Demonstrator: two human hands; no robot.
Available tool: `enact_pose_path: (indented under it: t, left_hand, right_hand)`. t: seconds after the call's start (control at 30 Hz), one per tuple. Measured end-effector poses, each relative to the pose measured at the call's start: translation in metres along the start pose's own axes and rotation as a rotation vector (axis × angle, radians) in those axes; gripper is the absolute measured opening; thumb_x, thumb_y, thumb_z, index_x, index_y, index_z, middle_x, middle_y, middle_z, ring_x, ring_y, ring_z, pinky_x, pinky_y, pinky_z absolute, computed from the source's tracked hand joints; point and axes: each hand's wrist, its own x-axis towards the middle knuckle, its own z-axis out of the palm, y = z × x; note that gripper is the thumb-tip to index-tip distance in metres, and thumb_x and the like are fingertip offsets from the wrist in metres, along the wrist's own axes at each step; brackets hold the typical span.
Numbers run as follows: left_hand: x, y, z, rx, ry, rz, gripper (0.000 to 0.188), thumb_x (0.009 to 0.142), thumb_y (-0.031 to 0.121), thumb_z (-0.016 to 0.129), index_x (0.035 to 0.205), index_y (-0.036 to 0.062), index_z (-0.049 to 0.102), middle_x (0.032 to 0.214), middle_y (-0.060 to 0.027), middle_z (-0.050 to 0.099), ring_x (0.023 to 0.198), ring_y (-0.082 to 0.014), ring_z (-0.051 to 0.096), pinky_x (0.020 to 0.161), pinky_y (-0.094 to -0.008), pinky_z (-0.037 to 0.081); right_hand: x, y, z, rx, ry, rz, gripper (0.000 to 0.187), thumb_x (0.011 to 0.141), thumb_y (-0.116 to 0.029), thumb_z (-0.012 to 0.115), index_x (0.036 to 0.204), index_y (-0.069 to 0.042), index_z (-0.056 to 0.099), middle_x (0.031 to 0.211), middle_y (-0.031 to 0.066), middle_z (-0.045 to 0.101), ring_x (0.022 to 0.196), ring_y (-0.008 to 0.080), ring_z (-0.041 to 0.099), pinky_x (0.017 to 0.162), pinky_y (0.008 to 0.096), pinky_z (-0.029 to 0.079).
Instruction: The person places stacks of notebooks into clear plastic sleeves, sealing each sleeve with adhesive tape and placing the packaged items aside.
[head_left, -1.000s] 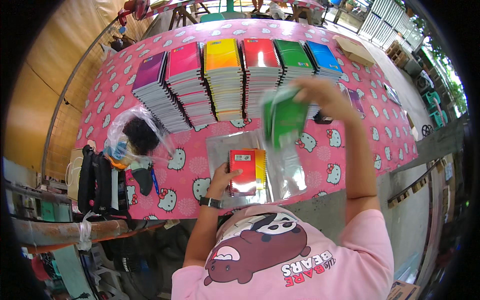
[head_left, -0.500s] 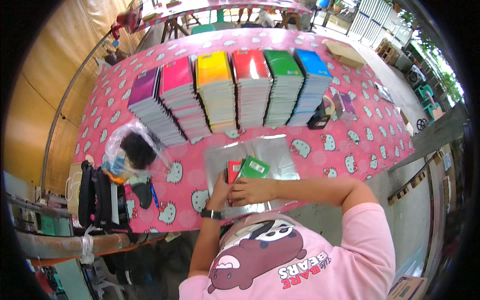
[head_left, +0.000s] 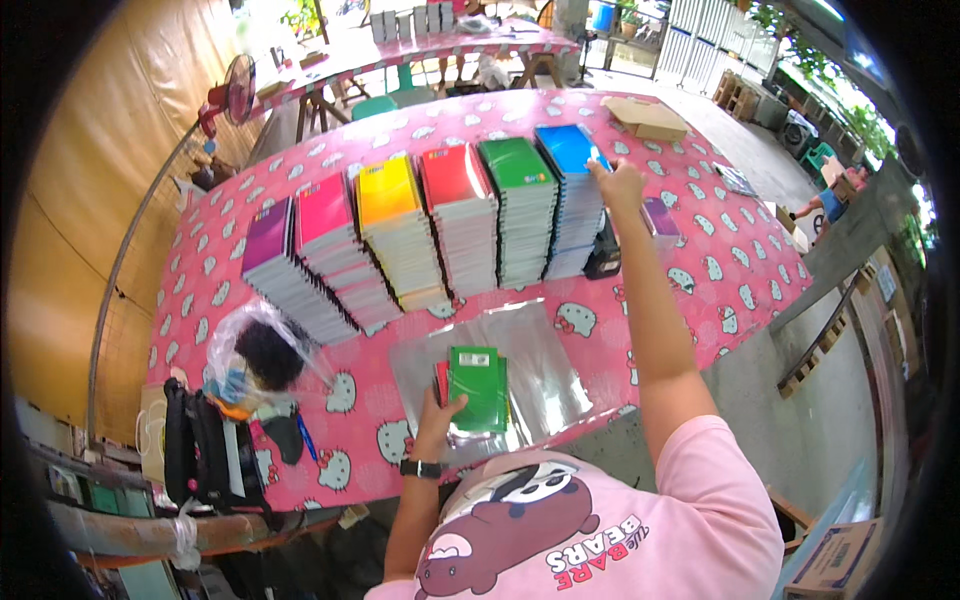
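Observation:
My left hand (head_left: 435, 425) grips the left edge of a small pile of notebooks, thumb on top. A green notebook (head_left: 478, 390) lies uppermost, and a red notebook (head_left: 441, 376) peeks out beneath it. Under the pile is a clear plastic sheet or bag (head_left: 545, 360). With the arm stretched far forward, my right hand (head_left: 622, 187) has its fingers closed on the right edge of the top blue notebook (head_left: 565, 148), which still rests on its stack. Beside it stand stacks of green (head_left: 518, 165), red (head_left: 456, 178), yellow (head_left: 388, 190), pink (head_left: 325, 208) and purple notebooks (head_left: 268, 230).
Right of the blue stack sit a black tape dispenser (head_left: 603, 255) and a purple box (head_left: 660, 218). A plastic bag with dark contents (head_left: 265, 350), a black bag (head_left: 195, 430) and a blue pen (head_left: 306, 437) are at left. Flat cardboard (head_left: 648, 118) lies at the far right.
My right hand has left the green notebook and reached forward to the blue stack. My left hand stays on the pile, whose green notebook now lies straighter. The view has shifted.

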Motion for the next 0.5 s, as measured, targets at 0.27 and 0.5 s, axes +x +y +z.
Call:
enact_pose_path:
  t: [0.27,0.5]
  left_hand:
    - [0.002,-0.021,-0.005,-0.006,0.029,0.055,0.052,0.082,0.02,0.065,0.119,-0.004,0.037,0.114,-0.014,0.051,0.104,-0.0202,0.05,0.093,-0.0315,0.037]
    - [0.012,0.006,-0.002,-0.259,-0.007,-0.184,0.056,0.08,0.028,0.068,0.118,-0.0037,0.042,0.109,-0.014,0.055,0.094,-0.0195,0.056,0.08,-0.0306,0.046]
  right_hand:
    - [-0.138,-0.067,-0.095,0.773,0.224,-0.386,0.021,0.071,-0.002,0.065,0.089,-0.001,0.054,0.076,0.0057,0.055,0.067,0.013,0.052,0.06,0.0248,0.042]
    - [-0.337,-0.033,-0.032,0.275,-0.831,-0.816,0.045,0.061,-0.019,0.072,0.101,-0.008,0.057,0.098,0.0127,0.053,0.097,0.0302,0.049,0.084,0.0411,0.038]
